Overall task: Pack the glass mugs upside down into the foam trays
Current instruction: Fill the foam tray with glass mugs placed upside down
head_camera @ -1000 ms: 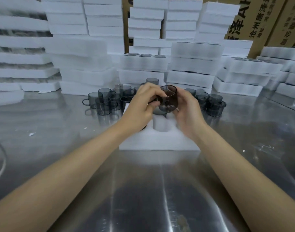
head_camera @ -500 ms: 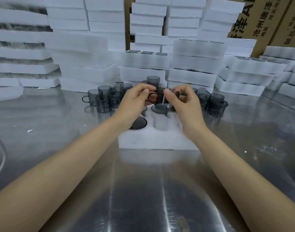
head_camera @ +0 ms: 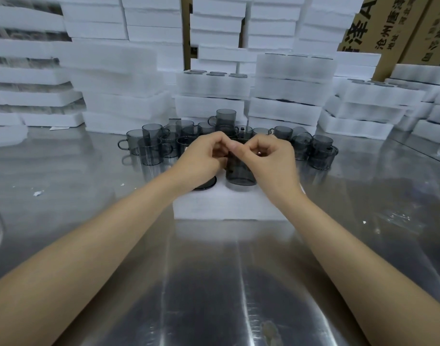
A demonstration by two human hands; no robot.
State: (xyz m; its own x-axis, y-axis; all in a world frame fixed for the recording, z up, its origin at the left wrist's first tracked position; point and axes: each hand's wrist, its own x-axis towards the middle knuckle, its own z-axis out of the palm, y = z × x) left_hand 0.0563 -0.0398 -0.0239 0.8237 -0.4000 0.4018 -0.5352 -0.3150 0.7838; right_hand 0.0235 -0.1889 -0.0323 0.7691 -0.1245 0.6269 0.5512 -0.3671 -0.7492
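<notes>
The cardboard box (head_camera: 388, 26) at top right bears print partly readable as "沧州唐泽" and "地址".

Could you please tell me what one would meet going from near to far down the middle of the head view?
table → foam tray → mug gripped by the left hand and right hand → loose mugs → foam stacks → boxes

My mugs (head_camera: 240, 171) are smoky grey glass, the foam trays (head_camera: 226, 206) plain white, the surface (head_camera: 214, 283) streaked silver, the far cartons (head_camera: 378, 23) brown with black lettering.
</notes>
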